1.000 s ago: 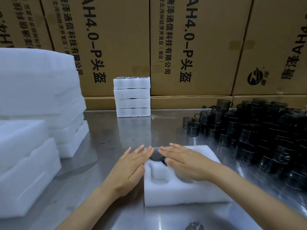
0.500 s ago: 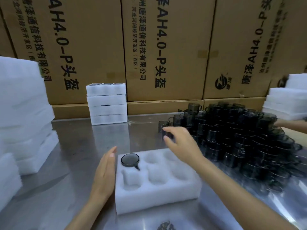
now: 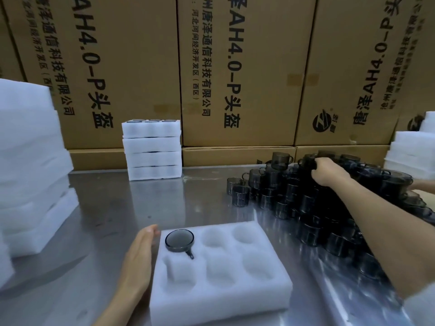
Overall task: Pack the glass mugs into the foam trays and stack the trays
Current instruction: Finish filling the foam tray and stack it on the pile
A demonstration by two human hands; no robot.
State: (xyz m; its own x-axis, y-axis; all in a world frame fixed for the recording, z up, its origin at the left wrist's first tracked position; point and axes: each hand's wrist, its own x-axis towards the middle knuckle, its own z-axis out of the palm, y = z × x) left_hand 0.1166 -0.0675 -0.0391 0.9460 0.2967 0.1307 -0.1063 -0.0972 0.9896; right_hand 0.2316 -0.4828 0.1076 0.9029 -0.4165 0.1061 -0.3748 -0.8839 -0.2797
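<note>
Since the earlier frame the right hand had travelled from just above the foam tray out to the top of the mug pile at the table's right edge, while the left hand had stayed flat against the tray's left wall. The right fingers were curled down over a dark mug at the pile's crest; blur hid whether they had closed fully on it. The left hand lay with straight fingers, bracing, gripping nothing.

One packed mug sat in the tray's far-left pocket, its handle pointing into the slot toward the near pocket; the other five pockets were bare. The tray rested near the front edge of the steel table. A stack of filled trays stood at the back edge against the cartons, and spare foam rose along the left edge.

The risk seemed to lie in the pile: mugs were heaped loosely on one another, and lifting one from the top could dislodge its neighbours, sending glass rolling across the slick steel. A handle hooked on another mug would drag it along. Without the bracing hand, the light tray would likely slide.
</note>
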